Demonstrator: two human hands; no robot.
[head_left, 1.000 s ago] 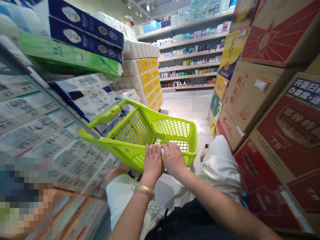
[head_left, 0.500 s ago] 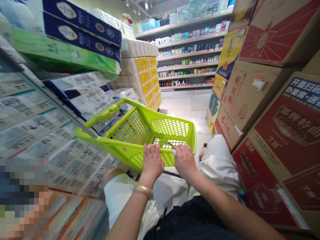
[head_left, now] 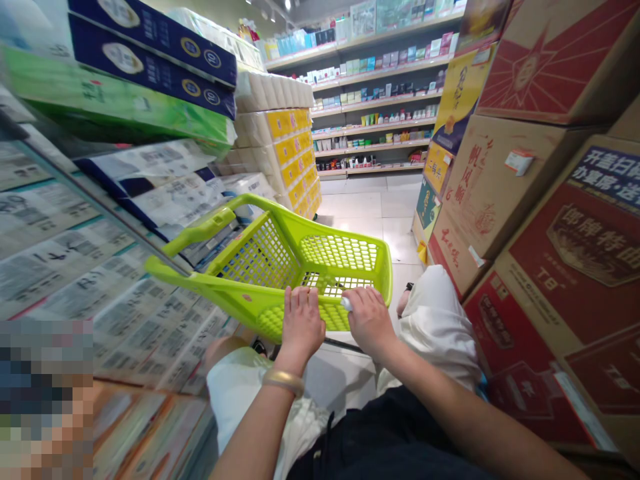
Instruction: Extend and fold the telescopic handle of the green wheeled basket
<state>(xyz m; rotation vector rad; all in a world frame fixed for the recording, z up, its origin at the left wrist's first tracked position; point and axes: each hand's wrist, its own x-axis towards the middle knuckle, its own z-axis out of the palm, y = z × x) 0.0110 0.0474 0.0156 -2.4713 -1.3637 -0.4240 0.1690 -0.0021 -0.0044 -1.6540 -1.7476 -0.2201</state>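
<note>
The person's left hand (head_left: 303, 327), with a gold bangle (head_left: 283, 379) at the wrist, curls its fingers over the near rim of a lime-green plastic mesh shopping basket (head_left: 260, 257), holding it. The right hand (head_left: 370, 321) is closed and rests just above the same rim, its fingertips around a small white item (head_left: 346, 304), mostly hidden, so its kind cannot be told. The basket is held tilted in front of the person, above knees covered in white fabric (head_left: 435, 333), and nothing shows inside it. Its long handle (head_left: 197, 233) leans left, near plastic-wrapped packs of toilet rolls with yellow labels (head_left: 285, 153). On the right stand stacked red-and-tan cardboard cartons (head_left: 565, 267). Beyond, a pale tiled floor (head_left: 365, 207) leads to white store shelves (head_left: 375, 113) lined with small boxes and bottles.
</note>
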